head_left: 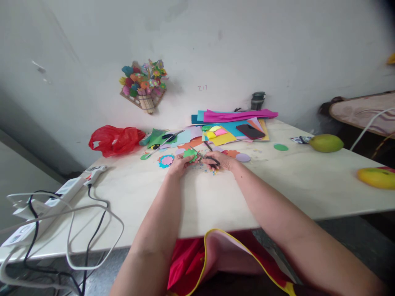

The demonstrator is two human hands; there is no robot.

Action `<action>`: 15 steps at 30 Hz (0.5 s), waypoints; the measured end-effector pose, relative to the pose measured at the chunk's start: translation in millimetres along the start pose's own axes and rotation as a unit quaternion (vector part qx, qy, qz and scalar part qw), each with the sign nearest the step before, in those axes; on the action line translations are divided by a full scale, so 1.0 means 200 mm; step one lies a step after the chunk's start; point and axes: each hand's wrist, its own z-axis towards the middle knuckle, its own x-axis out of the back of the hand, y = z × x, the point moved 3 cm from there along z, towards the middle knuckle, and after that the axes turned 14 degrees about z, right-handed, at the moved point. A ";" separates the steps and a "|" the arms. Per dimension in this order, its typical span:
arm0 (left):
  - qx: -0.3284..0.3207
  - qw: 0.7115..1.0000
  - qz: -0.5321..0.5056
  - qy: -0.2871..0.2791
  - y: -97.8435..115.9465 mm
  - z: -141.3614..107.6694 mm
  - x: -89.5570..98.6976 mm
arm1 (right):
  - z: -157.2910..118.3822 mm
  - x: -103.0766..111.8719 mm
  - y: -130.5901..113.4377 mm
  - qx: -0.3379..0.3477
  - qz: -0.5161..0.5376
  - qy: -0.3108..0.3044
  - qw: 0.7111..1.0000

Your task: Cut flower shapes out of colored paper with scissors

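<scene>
My left hand [180, 164] pinches a green paper cutout [189, 154] with a scalloped edge. In my right hand [224, 159] is a pair of scissors [212, 160], its dark handles round my fingers and its blades pointing left at the cutout. Whether the blades touch the paper is too small to tell. Left of my hands lies a blue and pink paper flower [166, 160]. Small paper scraps [213, 172] are scattered on the table under my hands. A lilac paper disc [243, 157] lies just right of my right hand.
Coloured paper sheets [226, 138] and a phone [250, 131] lie at the back. A second pair of scissors [168, 137] is near a red plastic bag [115, 139]. Power strips [66, 189] with loose cables occupy the left edge. Two mangoes [326, 143] sit at the right.
</scene>
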 end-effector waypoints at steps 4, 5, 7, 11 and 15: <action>0.007 1.000 0.008 0.003 0.00 0.00 0.00 | -0.01 0.00 -0.01 -0.002 0.006 -0.001 1.000; 0.008 1.000 0.007 0.003 0.00 0.00 0.00 | -0.01 -0.01 -0.01 -0.003 0.008 0.000 1.000; 0.006 1.000 0.002 0.001 0.00 -0.01 0.00 | -0.01 -0.01 -0.02 -0.008 0.008 0.004 1.000; 0.004 1.000 -0.007 -0.004 0.01 -0.01 0.00 | -0.02 -0.02 -0.03 -0.007 0.001 0.012 1.000; 0.001 1.000 -0.007 -0.009 0.01 -0.01 0.00 | -0.03 -0.02 -0.04 -0.007 0.006 0.006 1.000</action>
